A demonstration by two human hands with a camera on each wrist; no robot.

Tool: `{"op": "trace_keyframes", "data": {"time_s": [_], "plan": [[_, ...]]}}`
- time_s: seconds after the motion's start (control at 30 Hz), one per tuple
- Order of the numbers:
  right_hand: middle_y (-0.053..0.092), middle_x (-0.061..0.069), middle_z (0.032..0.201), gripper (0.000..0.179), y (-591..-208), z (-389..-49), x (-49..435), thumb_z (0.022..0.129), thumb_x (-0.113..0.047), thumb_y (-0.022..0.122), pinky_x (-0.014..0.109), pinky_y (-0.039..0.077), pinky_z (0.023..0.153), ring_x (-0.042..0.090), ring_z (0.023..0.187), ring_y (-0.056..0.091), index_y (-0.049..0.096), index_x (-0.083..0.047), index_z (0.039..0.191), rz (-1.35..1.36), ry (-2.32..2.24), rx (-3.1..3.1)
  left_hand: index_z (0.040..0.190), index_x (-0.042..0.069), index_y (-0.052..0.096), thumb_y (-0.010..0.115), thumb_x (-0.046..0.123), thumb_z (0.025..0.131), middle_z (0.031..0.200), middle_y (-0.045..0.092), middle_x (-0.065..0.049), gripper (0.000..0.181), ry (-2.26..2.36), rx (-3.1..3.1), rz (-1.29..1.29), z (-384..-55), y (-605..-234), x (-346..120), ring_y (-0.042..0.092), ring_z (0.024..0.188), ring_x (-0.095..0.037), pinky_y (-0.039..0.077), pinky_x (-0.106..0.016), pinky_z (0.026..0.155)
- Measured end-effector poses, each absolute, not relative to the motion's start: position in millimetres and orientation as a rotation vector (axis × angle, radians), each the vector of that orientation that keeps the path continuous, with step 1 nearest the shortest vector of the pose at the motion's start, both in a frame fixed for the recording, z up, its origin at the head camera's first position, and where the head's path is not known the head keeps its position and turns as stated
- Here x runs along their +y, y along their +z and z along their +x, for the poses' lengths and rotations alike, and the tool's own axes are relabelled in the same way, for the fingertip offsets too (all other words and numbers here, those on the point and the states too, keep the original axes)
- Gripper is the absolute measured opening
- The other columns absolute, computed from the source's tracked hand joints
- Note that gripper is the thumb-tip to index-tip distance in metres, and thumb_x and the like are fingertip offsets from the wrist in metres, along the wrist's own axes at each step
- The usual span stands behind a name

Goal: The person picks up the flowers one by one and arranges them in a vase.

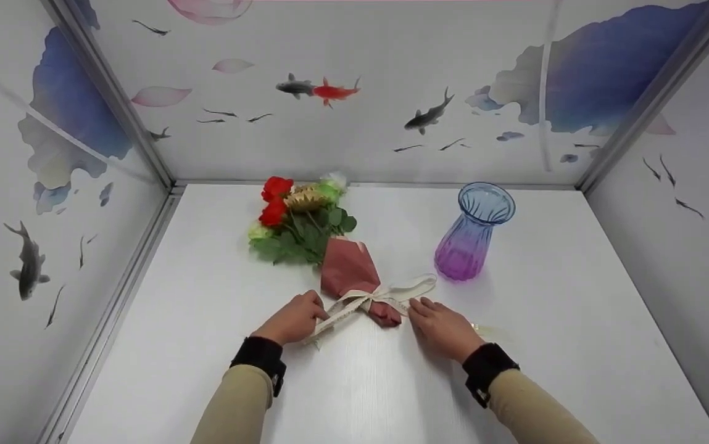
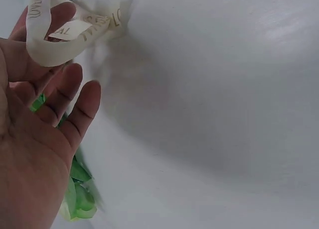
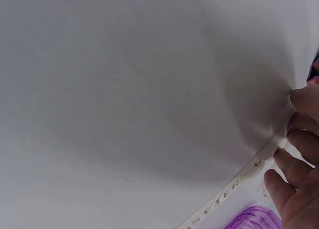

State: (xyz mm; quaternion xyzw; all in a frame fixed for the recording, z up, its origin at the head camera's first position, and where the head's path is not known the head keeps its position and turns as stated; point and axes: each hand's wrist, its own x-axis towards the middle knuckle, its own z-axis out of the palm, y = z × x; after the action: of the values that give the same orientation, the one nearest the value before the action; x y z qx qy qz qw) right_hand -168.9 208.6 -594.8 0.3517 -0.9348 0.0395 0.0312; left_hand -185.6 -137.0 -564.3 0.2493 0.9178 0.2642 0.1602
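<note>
A bouquet lies on the white table, its stems wrapped in dark red paper [image 1: 348, 268]. A cream ribbon [image 1: 419, 285] with printed letters is tied in a bow around the wrap's narrow lower end. On the bow's left, my left hand [image 1: 292, 317] pinches the ribbon; the left wrist view shows a ribbon loop [image 2: 55, 57] by the thumb and first fingers, the other fingers loosely bent. My right hand [image 1: 443, 330] holds the ribbon on the bow's right side, fingertips close to the wrap. From its fingers a lettered ribbon tail [image 3: 219, 196] runs across the table.
A blue-to-purple glass vase [image 1: 474, 231] stands behind my right hand. Red roses [image 1: 275, 200], a gold bloom [image 1: 306, 198], pale flowers and green leaves [image 1: 305, 240] spread toward the back left. Panels printed with fish [image 1: 335, 91] enclose the table's back and sides.
</note>
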Motion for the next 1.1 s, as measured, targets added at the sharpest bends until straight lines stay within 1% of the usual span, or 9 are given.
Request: {"op": "trace_keyframes", "data": {"time_s": [0.17, 0.27, 0.4, 0.53, 0.67, 0.77, 0.87, 1.0, 1.1], "plan": [[0.063, 0.019, 0.138, 0.031, -593.9, -168.0, 207.4, 0.102, -0.01, 0.06, 0.05, 0.051, 0.103, 0.039, 0.127, 0.06, 0.065, 0.003, 0.129, 1.07, 0.134, -2.878, 0.12, 0.014, 0.078, 0.054, -0.002, 0.099, 0.13, 0.052, -0.017, 0.035, 0.631, 2.705, 0.686, -182.0, -567.1, -136.1, 0.05, 0.111, -0.039, 0.047, -0.053, 0.096], [0.062, 0.02, 0.139, 0.031, -593.7, -166.8, 207.0, 0.102, -0.009, 0.059, 0.051, 0.05, 0.104, 0.04, 0.128, 0.059, 0.065, 0.004, 0.13, 1.064, 0.127, -2.886, 0.123, 0.013, 0.075, 0.054, 0.0, 0.101, 0.134, 0.052, -0.018, 0.033, 0.585, 2.717, 0.704, -181.7, -568.9, -135.8, 0.05, 0.115, -0.043, 0.046, -0.056, 0.098], [0.06, 0.022, 0.14, 0.032, -592.9, -164.7, 206.0, 0.101, -0.006, 0.057, 0.055, 0.047, 0.106, 0.043, 0.131, 0.056, 0.063, 0.006, 0.13, 1.056, 0.09, -2.896, 0.124, 0.008, 0.072, 0.049, -0.002, 0.103, 0.128, 0.056, -0.017, 0.033, 0.568, 2.724, 0.71, -182.6, -569.7, -134.2, 0.051, 0.114, -0.042, 0.046, -0.056, 0.098], [0.059, 0.024, 0.137, 0.029, -590.6, -163.1, 203.4, 0.1, 0.0, 0.055, 0.058, 0.046, 0.106, 0.047, 0.131, 0.053, 0.063, 0.007, 0.127, 1.052, 0.023, -2.864, 0.116, 0.001, 0.073, 0.049, -0.003, 0.103, 0.116, 0.06, -0.017, 0.028, 0.63, 2.741, 0.692, -184.3, -570.1, -130.2, 0.054, 0.107, -0.04, 0.048, -0.053, 0.097], [0.06, 0.023, 0.129, 0.025, -590.2, -163.1, 200.9, 0.097, 0.006, 0.053, 0.057, 0.046, 0.105, 0.048, 0.129, 0.054, 0.063, 0.006, 0.12, 1.048, -0.037, -2.776, 0.11, 0.0, 0.068, 0.05, -0.006, 0.101, 0.106, 0.06, -0.015, 0.021, 0.659, 2.742, 0.648, -186.0, -572.8, -125.0, 0.058, 0.102, -0.038, 0.05, -0.05, 0.094], [0.059, 0.021, 0.119, 0.023, -592.8, -163.3, 200.1, 0.094, 0.01, 0.053, 0.06, 0.047, 0.102, 0.051, 0.127, 0.054, 0.061, 0.003, 0.114, 1.015, -0.02, -2.718, 0.104, 0.002, 0.063, 0.052, -0.004, 0.101, 0.097, 0.059, -0.012, 0.013, 0.692, 2.754, 0.623, -187.4, -576.4, -122.9, 0.06, 0.093, -0.034, 0.051, -0.048, 0.086], [0.055, 0.02, 0.11, 0.018, -595.3, -163.8, 199.8, 0.093, 0.011, 0.054, 0.063, 0.047, 0.098, 0.054, 0.124, 0.054, 0.058, 0.0, 0.107, 0.956, 0.018, -2.733, 0.103, 0.002, 0.057, 0.056, -0.003, 0.099, 0.092, 0.06, -0.01, 0.006, 0.752, 2.774, 0.609, -187.5, -579.4, -123.3, 0.061, 0.086, -0.031, 0.051, -0.047, 0.081], [0.053, 0.019, 0.102, 0.012, -596.2, -165.8, 199.7, 0.094, 0.009, 0.053, 0.065, 0.045, 0.096, 0.051, 0.12, 0.054, 0.055, -0.002, 0.099, 0.858, 0.04, -2.792, 0.117, 0.001, 0.052, 0.06, -0.002, 0.097, 0.089, 0.064, -0.013, 0.022, 0.778, 2.78, 0.538, -186.3, -580.4, -124.2, 0.066, 0.085, -0.034, 0.053, -0.049, 0.077], [0.05, 0.015, 0.093, 0.011, -597.7, -167.5, 200.3, 0.094, 0.007, 0.056, 0.059, 0.045, 0.088, 0.042, 0.105, 0.056, 0.053, -0.003, 0.094, 0.803, 0.009, -2.773, 0.125, 0.002, 0.053, 0.059, -0.001, 0.098, 0.093, 0.067, -0.016, 0.027, 0.737, 2.764, 0.482, -185.8, -579.8, -123.9, 0.068, 0.091, -0.037, 0.054, -0.051, 0.08]]}}
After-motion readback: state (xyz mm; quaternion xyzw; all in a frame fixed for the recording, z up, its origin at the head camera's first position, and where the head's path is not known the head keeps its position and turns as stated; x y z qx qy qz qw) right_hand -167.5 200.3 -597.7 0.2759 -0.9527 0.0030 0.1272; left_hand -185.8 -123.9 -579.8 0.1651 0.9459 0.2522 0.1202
